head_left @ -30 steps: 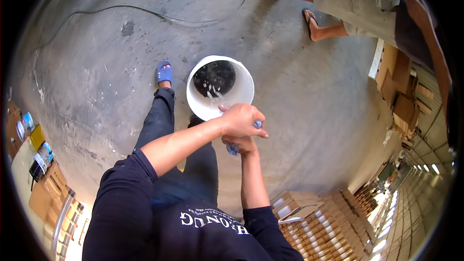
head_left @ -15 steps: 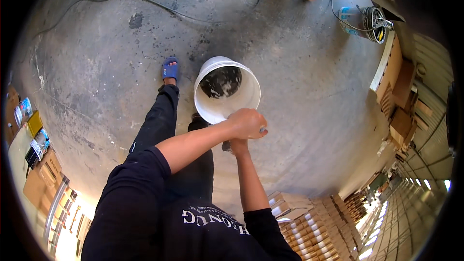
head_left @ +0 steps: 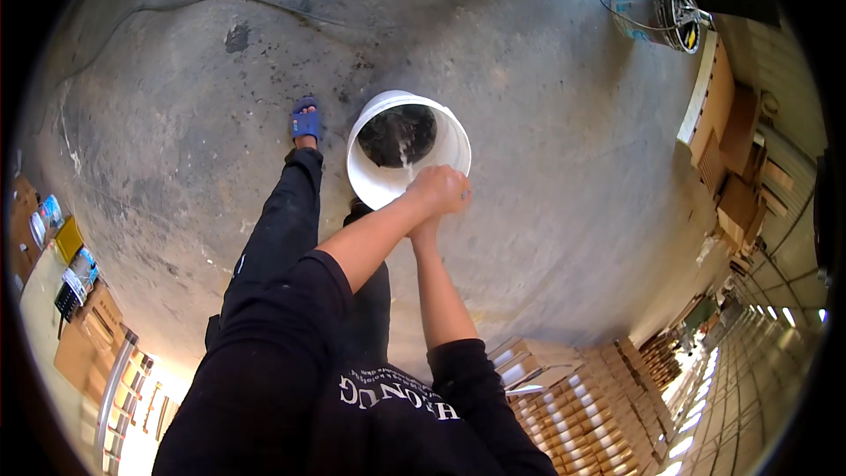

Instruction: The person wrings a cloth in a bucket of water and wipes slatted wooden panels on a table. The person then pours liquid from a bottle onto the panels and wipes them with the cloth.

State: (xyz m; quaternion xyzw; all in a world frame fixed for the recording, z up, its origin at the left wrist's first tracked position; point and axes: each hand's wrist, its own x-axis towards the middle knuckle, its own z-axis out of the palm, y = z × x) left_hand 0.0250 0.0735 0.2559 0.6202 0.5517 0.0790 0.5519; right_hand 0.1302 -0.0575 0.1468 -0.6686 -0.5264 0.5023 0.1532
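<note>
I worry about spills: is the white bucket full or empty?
Neither: dark liquid lies low in the bucket, with its white inside showing above.

A stained grey concrete floor [head_left: 564, 141] spreads wide; brown cardboard stacks [head_left: 627, 392] stand near right; white light [head_left: 132, 445] glares near left.

Bucket [head_left: 456, 146], just beyond the hands [head_left: 441, 190]: smooth white plastic, low gloss. Liquid [head_left: 397, 130] inside: dark, glossy. Cloth [head_left: 465, 195] in the grip: finish mostly hidden. Floor [head_left: 564, 176] around: concrete-like, matt, rough, stained. Cartons [head_left: 630, 392], behind right: matt brown cardboard. Sleeves [head_left: 264, 322], behind: matt black fabric.
</note>
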